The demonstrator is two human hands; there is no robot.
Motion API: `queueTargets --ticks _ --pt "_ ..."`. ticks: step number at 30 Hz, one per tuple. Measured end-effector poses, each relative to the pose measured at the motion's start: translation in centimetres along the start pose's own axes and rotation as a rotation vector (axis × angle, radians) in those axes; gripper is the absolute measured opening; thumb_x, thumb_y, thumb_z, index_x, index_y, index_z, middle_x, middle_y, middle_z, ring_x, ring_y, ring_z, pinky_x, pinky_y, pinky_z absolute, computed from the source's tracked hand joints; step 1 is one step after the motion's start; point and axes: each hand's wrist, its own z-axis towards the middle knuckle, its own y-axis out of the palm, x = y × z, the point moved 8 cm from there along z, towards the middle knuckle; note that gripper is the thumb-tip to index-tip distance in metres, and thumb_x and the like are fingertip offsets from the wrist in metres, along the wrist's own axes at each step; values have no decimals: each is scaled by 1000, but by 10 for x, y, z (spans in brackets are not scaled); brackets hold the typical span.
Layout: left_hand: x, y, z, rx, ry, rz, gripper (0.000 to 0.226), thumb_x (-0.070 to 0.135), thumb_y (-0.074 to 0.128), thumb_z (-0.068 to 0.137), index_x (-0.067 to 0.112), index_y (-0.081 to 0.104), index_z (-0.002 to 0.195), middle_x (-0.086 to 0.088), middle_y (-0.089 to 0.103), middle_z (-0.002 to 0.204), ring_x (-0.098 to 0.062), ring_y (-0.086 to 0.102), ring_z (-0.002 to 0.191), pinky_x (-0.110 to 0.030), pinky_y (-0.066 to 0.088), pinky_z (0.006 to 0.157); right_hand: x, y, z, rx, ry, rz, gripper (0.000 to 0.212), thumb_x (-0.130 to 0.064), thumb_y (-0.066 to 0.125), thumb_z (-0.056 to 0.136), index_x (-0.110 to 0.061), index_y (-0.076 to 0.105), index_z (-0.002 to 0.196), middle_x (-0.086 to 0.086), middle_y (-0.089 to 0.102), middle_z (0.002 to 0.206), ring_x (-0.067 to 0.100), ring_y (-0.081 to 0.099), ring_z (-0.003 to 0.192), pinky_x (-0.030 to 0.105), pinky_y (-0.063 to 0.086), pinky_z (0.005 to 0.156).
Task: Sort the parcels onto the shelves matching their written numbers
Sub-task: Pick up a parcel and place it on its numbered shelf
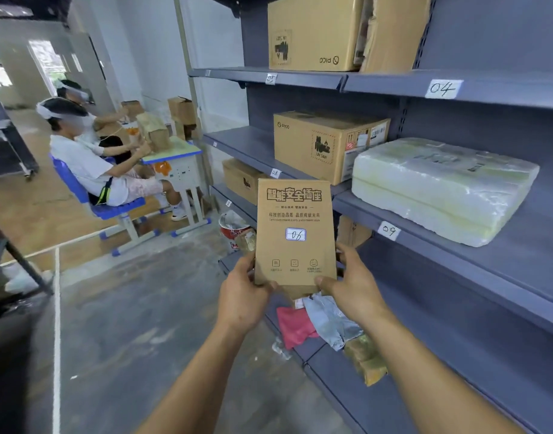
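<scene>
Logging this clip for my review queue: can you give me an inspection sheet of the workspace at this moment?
Surface: grey shelving, edges carrying a 04 tag and a 09 tag.
Job's things: kraft box labelled 06, held upright; Pico carton and white wrapped parcel shelved.
Clutter: red bag and grey bag on a low shelf.
Grippers: left hand and right hand grip the box's lower corners.
Cables: nothing seen.
Surroundings: two seated people at a desk; concrete floor.
</scene>
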Motion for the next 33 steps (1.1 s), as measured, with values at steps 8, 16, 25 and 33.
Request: queueTargets --ticks 8,16,25,33 --pt "-51 -48 75 -19 -42 -20 63 4 75 76 29 57 131 18 69 106 -7 64 105 -42 56 91 -7 82 60 3 43 -7 68 -1 68 86 -29 41 142 -15 58 123 -6 60 96 31 59 79" --pt "-85 -79 168 -20 -60 -33 56 3 75 77 36 60 120 25 68 104 -2 65 101 -36 55 90 -9 150 150 -6 55 20 70 0 69 86 -29 42 144 -20 57 120 -6 58 104 28 54 90" --pt "-106 -124 307 -20 -96 27 57 3 72 81 28 58 130 24 67 104 -5 64 102 -30 54 87 -31 226 278 -11 59 88 60 -3 68 90 -32 46 138 -18 59 123 -9 58 102 22 59 70" --pt "-126 -170 392 -4 -95 -57 55 -4 70 80 40 57 111 31 64 93 23 58 81 -4 46 65 -68 288 352 -19 68 43 67 -4 68 91 -32 41 146 -17 56 133 -17 58 94 35 57 93"
